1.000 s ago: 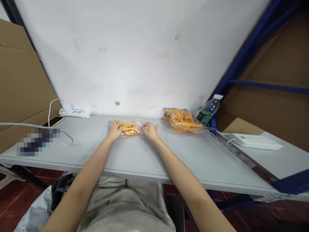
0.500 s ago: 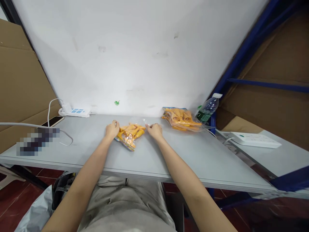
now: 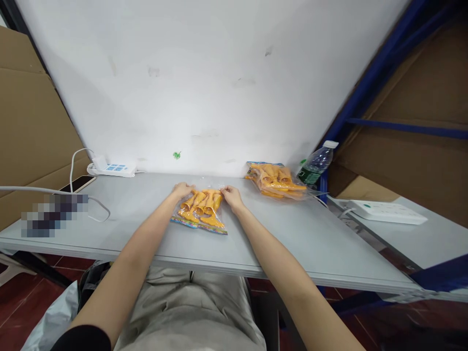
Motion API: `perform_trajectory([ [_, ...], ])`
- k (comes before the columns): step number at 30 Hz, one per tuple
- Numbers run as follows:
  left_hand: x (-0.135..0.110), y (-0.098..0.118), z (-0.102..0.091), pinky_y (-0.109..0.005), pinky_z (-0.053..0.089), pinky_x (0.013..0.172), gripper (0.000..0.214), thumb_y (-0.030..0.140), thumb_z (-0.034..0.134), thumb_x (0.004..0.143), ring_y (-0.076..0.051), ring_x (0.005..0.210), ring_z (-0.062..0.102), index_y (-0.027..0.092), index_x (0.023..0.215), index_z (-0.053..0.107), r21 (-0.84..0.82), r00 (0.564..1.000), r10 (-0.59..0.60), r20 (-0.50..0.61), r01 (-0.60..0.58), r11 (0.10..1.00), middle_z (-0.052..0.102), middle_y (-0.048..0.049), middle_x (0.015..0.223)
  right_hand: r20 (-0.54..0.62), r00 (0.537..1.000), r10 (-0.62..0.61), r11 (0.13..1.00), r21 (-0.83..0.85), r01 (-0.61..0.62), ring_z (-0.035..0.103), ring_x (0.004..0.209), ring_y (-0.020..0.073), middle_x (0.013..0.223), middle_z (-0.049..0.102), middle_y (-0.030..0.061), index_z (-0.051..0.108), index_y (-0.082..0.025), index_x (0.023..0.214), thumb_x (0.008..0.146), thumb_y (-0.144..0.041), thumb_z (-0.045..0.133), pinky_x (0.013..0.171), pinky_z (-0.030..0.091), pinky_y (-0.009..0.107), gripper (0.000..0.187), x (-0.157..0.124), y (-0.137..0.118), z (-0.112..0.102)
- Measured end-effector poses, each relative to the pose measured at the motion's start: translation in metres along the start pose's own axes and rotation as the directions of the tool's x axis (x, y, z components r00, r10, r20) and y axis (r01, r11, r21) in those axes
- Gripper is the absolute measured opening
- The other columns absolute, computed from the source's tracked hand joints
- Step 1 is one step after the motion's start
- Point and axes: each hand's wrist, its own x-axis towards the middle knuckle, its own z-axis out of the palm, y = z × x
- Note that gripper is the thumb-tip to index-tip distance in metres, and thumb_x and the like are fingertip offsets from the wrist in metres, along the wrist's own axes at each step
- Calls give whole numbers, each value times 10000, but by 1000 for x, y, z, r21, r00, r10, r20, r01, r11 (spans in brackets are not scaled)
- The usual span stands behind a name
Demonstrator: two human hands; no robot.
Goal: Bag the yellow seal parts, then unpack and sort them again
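A clear plastic bag [image 3: 203, 207] of orange horn-shaped pieces lies on the grey table in front of me, its coloured printed strip along the near edge. At its far left corner is my left hand [image 3: 183, 190], fingers closed at the plastic. My right hand [image 3: 231, 195] pinches the far right side of the same bag. The clear far end of the bag lies between both hands. Further right, against the white panel, rests a second pile of bagged orange pieces [image 3: 274, 180]; neither hand touches it.
A water bottle [image 3: 318, 163] leans by the blue frame on the right. White power strips [image 3: 120, 169] [image 3: 387, 212] lie at the back left and far right. A phone [image 3: 82, 184] and a white cable [image 3: 36, 187] are at left, beside a cardboard box [image 3: 32, 107].
The bag has turned and spread flatter, its printed strip now toward me. My left hand has moved right and slightly away along it; the right hand has shifted little.
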Motion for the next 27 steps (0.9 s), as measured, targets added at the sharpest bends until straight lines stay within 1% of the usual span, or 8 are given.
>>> perform_trajectory([
  [3, 4, 0, 8, -278, 417, 701, 208, 223, 646, 703, -198, 754, 605, 197, 546, 512, -71, 995, -97, -33, 95, 993, 591, -20, 572, -9, 998, 62, 993, 100, -61, 548, 615, 134, 591, 576, -22, 516, -206, 622, 641, -368, 627, 640, 437, 253, 197, -1, -3, 0],
  [7, 0, 2, 5, -254, 425, 669, 117, 168, 546, 747, -148, 669, 583, 184, 632, 538, -171, 998, -65, -18, 61, 983, 613, 1, 622, -7, 993, 115, 978, 179, -112, 554, 605, 137, 572, 562, -30, 500, -213, 650, 623, -389, 660, 610, 434, 253, 240, -1, -7, -2],
  [10, -3, 2, -3, -242, 427, 627, 128, 193, 527, 793, -126, 604, 579, 181, 666, 527, -274, 998, -50, 43, 60, 960, 609, 7, 605, 27, 995, 91, 977, 191, -95, 568, 621, 145, 611, 598, -10, 515, -210, 677, 607, -413, 685, 606, 438, 259, 273, -4, -9, -2],
  [14, -6, 0, -15, -253, 459, 642, 145, 251, 657, 776, -125, 585, 604, 163, 728, 552, -425, 986, -24, 164, 92, 900, 657, -18, 619, 101, 993, 65, 977, 194, -83, 594, 663, 150, 638, 638, 5, 573, -193, 685, 611, -366, 693, 653, 461, 267, 223, -8, -12, 0],
  [18, -6, -7, -27, -297, 507, 744, 169, 217, 746, 697, -147, 634, 649, 143, 750, 603, -447, 978, -15, 207, 108, 888, 679, -21, 616, 95, 988, 121, 963, 232, -140, 617, 654, 153, 615, 646, -3, 603, -192, 715, 626, -251, 647, 642, 469, 262, 115, -10, -16, 0],
  [21, -6, -10, -34, -313, 518, 797, 169, 184, 747, 670, -151, 671, 669, 144, 796, 641, -452, 975, 1, 221, 101, 886, 707, -26, 654, 84, 985, 153, 955, 245, -169, 624, 636, 157, 602, 650, -1, 621, -199, 739, 617, -183, 591, 600, 462, 255, 127, -9, -19, 0],
  [24, -6, -13, -37, -316, 519, 827, 178, 184, 748, 647, -146, 680, 669, 146, 804, 674, -441, 974, 23, 227, 82, 894, 724, -33, 678, 69, 985, 160, 955, 242, -172, 614, 617, 157, 589, 646, 6, 593, -208, 682, 595, -162, 554, 562, 445, 245, 106, -8, -20, 0],
  [27, -5, -15, -36, -336, 526, 837, 158, 222, 758, 625, -160, 688, 671, 149, 746, 687, -423, 977, 61, 204, 32, 906, 723, -41, 669, 58, 990, 127, 971, 195, -136, 591, 596, 153, 572, 625, 5, 549, -214, 628, 588, -190, 533, 539, 430, 237, 49, -7, -17, 1],
])
